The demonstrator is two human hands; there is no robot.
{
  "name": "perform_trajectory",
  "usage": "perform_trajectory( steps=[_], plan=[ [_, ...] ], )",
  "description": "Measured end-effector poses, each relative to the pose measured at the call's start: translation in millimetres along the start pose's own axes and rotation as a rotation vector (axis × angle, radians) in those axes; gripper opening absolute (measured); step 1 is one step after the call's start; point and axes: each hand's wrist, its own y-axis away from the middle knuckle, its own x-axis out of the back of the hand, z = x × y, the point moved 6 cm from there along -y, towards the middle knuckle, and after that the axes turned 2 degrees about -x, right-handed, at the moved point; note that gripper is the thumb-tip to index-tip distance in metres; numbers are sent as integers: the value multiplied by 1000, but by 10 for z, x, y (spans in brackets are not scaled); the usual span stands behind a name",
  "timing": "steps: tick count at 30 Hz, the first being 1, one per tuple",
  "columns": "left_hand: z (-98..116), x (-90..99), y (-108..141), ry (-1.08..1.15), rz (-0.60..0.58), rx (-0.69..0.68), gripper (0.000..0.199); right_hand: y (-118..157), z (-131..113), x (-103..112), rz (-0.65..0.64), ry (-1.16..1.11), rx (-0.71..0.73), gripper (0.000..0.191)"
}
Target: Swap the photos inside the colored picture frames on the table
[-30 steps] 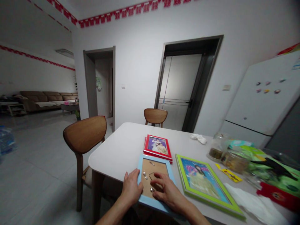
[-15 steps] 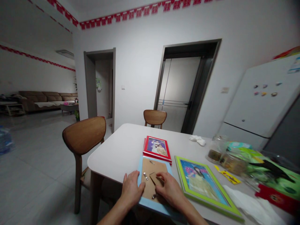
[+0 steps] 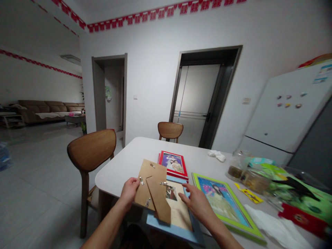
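Brown board [image 3: 153, 186], with clips [image 3: 163, 183] and a stand leg [image 3: 160, 207] on its back, is out of the blue frame [image 3: 176, 232] and tilted over that frame's left part. The left hand [image 3: 129, 192] grips it by its left edge, thumb against fingers. The right hand [image 3: 197, 204] holds nothing; its fingers are parted and bent at the frame's right side, touching or just above, I cannot tell which. The frame lies back side up at the near edge of the tabletop [image 3: 121, 173], the red frame [image 3: 173, 165] just beyond it and the green frame [image 3: 225, 204] to its right, both picture side up. Judging by how things lie, opening the back is done: the board is off, and a pale sheet [image 3: 183, 209] with a small print [image 3: 171, 192] shows inside. That sheet is not yet out, the board not yet set down, and the back stands open, so closing it looks undone too.
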Motion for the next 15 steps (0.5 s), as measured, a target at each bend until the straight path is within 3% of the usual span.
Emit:
perform_trajectory(
  steps=[3,7,12,15],
  plan=[
    [-221,310,-104,-11,28,94,26,44,250,-119,-66,143,-69,44],
    [-404,547,-191,-116,25,170,23,86,309,-215,-128,206,-110,49],
    [-360,704,-289,-312,23,134,21,36,322,-201,-81,152,-142,52],
    [-210,747,-276,-400,58,60,16,31,402,-146,-32,-90,-251,54]
  ],
)
